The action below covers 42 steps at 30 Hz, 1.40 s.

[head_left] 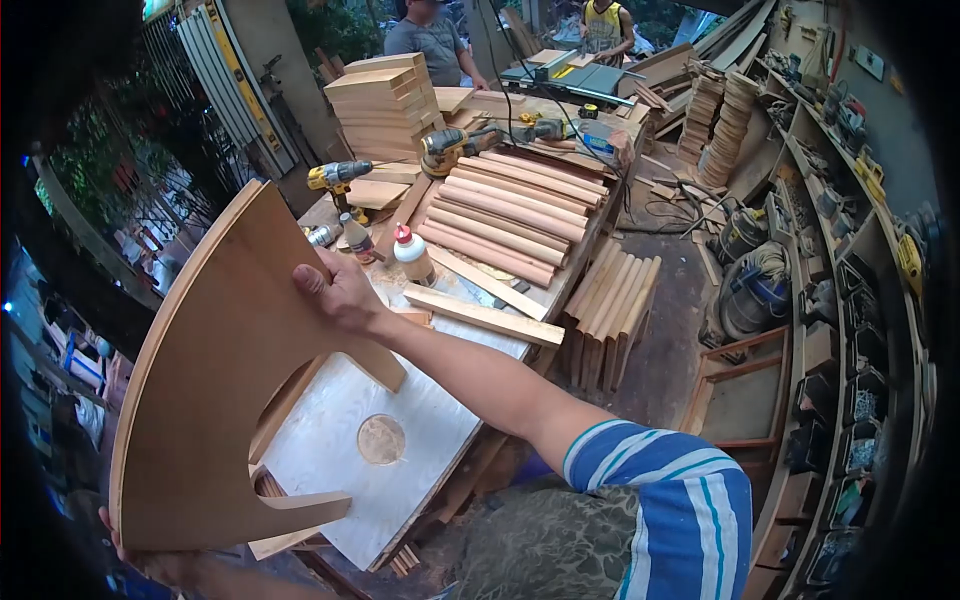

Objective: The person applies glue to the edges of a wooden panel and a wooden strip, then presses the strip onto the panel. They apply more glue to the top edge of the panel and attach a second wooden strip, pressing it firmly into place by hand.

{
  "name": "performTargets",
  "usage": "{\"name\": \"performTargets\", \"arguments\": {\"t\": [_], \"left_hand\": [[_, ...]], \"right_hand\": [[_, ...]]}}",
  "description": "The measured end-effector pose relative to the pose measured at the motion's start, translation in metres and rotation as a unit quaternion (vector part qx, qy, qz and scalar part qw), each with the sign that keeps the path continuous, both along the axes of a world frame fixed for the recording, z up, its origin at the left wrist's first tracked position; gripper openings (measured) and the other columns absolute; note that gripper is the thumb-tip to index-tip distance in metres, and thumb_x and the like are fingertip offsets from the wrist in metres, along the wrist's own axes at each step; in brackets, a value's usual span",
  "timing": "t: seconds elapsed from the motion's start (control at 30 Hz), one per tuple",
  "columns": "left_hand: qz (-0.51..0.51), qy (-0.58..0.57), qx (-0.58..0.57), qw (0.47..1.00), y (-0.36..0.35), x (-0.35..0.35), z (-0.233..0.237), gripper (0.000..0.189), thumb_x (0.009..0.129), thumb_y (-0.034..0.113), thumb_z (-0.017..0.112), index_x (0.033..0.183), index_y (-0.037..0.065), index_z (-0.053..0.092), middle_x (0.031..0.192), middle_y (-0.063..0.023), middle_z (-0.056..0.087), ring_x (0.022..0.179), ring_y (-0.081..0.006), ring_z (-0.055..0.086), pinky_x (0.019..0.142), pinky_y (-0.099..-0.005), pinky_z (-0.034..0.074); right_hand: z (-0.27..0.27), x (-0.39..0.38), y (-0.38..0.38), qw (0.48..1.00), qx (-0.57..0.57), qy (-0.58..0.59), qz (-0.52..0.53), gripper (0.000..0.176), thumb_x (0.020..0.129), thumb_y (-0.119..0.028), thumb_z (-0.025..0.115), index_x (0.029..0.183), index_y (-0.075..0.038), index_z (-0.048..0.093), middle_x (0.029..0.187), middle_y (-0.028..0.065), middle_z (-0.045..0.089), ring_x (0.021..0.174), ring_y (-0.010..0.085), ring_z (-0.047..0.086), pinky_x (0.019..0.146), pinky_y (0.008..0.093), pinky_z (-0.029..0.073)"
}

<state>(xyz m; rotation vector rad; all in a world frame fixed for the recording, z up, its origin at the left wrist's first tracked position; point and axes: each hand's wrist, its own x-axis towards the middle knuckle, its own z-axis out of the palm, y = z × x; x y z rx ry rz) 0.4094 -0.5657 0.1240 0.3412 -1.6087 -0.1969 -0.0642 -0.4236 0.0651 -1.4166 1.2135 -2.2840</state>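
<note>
Head view, curved panel (190,380), bottles (412,254), stacked wood (380,98)

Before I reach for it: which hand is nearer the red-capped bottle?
Right. The right hand grips the curved panel near the bottle; the left hand is at the panel's bottom corner, farther away.

Behind the bare right hand (340,292), 1 short blue sleeve (655,460) with white and teal stripes, beside mottled olive-grey cloth (545,540).

A long workbench (300,430) bearing rounded wooden rods (510,215) (neatly rowed), glue bottle (413,256), drills.
</note>
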Motion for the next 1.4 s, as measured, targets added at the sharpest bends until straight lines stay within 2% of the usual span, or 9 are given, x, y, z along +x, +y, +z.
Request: {"name": "performTargets", "arguments": {"t": [0.13, 0.2, 0.23, 0.27, 0.33, 0.4, 0.5, 0.7, 1.4], "left_hand": [[0.255, -0.067, -0.116, 0.958, -0.024, -0.003, -0.022, 0.043, 0.110, 0.029, 0.039, 0.139, 0.004, 0.059, 0.135, -0.0084, 0.065, 0.119, -0.0223, 0.064, 0.102, -0.0279, 0.051], [0.363, 0.005, 0.072, 0.929, -0.038, 0.008, -0.036, 0.052, 0.112, 0.035, 0.031, 0.143, 0.001, 0.054, 0.151, -0.0117, 0.052, 0.133, -0.0216, 0.055, 0.108, -0.0319, 0.048], [0.221, 0.203, 0.112, 0.947, 0.017, -0.043, -0.003, 0.052, 0.110, 0.037, 0.043, 0.146, 0.001, 0.049, 0.148, -0.0137, 0.055, 0.134, -0.0281, 0.055, 0.111, -0.0382, 0.047], [0.220, 0.200, 0.112, 0.948, 0.038, -0.059, 0.016, 0.052, 0.110, 0.037, 0.043, 0.146, 0.001, 0.049, 0.148, -0.0137, 0.055, 0.134, -0.0281, 0.055, 0.111, -0.0382, 0.047], [-0.071, 0.005, 0.015, 0.997, 0.065, -0.075, 0.037, 0.053, 0.110, 0.040, 0.041, 0.140, -0.001, 0.056, 0.154, -0.0150, 0.048, 0.134, -0.0258, 0.054, 0.111, -0.0354, 0.044], [-0.041, -0.016, 0.034, 0.998, 0.069, -0.095, 0.040, 0.049, 0.106, 0.038, 0.054, 0.137, 0.001, 0.059, 0.145, -0.0145, 0.056, 0.128, -0.0282, 0.058, 0.108, -0.0344, 0.046], [0.207, 0.062, 0.063, 0.974, 0.058, -0.104, 0.032, 0.050, 0.099, 0.043, 0.067, 0.131, 0.004, 0.060, 0.130, -0.0100, 0.063, 0.113, -0.0210, 0.062, 0.094, -0.0310, 0.054], [0.231, 0.191, 0.105, 0.948, 0.066, -0.113, 0.020, 0.042, 0.097, 0.033, 0.073, 0.125, 0.003, 0.065, 0.123, -0.0114, 0.068, 0.106, -0.0216, 0.065, 0.093, -0.0302, 0.054], [0.183, 0.244, 0.128, 0.944, 0.074, -0.119, 0.016, 0.044, 0.090, 0.026, 0.080, 0.119, -0.005, 0.065, 0.112, -0.0146, 0.072, 0.096, -0.0230, 0.069, 0.088, -0.0312, 0.056]], "right_hand": [[0.003, 0.000, -0.004, 0.999, 0.036, -0.013, 0.022, 0.080, 0.091, -0.076, 0.055, 0.116, 0.000, 0.067, 0.093, 0.0070, 0.067, 0.089, 0.0136, 0.061, 0.077, 0.0315, 0.050], [0.000, -0.005, -0.013, 0.998, 0.046, -0.029, 0.033, 0.082, 0.089, -0.076, 0.058, 0.119, 0.000, 0.067, 0.095, 0.0087, 0.070, 0.093, 0.0151, 0.064, 0.080, 0.0323, 0.052], [-0.002, -0.008, -0.021, 0.999, 0.042, -0.013, 0.005, 0.082, 0.089, -0.076, 0.058, 0.116, 0.001, 0.067, 0.093, 0.0099, 0.070, 0.090, 0.0163, 0.065, 0.079, 0.0332, 0.052], [-0.005, -0.008, -0.026, 0.999, 0.041, 0.001, -0.022, 0.082, 0.089, -0.077, 0.057, 0.112, 0.001, 0.068, 0.090, 0.0111, 0.070, 0.088, 0.0175, 0.065, 0.077, 0.0342, 0.052], [-0.008, -0.007, -0.031, 0.998, 0.055, 0.002, -0.033, 0.082, 0.090, -0.077, 0.056, 0.109, 0.001, 0.068, 0.088, 0.0120, 0.069, 0.086, 0.0187, 0.065, 0.077, 0.0353, 0.051], [-0.003, -0.008, -0.036, 0.997, 0.062, 0.010, -0.041, 0.081, 0.090, -0.077, 0.056, 0.106, 0.002, 0.069, 0.085, 0.0130, 0.069, 0.084, 0.0199, 0.066, 0.076, 0.0364, 0.051], [-0.001, -0.005, -0.034, 0.998, 0.039, 0.013, -0.049, 0.080, 0.090, -0.076, 0.055, 0.105, 0.001, 0.068, 0.084, 0.0123, 0.068, 0.083, 0.0194, 0.065, 0.075, 0.0373, 0.051], [0.000, -0.004, -0.020, 0.999, 0.047, 0.013, -0.024, 0.079, 0.091, -0.075, 0.056, 0.113, 0.000, 0.067, 0.089, 0.0100, 0.069, 0.087, 0.0172, 0.064, 0.077, 0.0343, 0.051], [0.000, -0.006, -0.029, 1.000, 0.008, 0.011, 0.007, 0.077, 0.095, -0.072, 0.053, 0.118, 0.000, 0.065, 0.097, 0.0088, 0.069, 0.092, 0.0143, 0.063, 0.080, 0.0321, 0.051]]}}
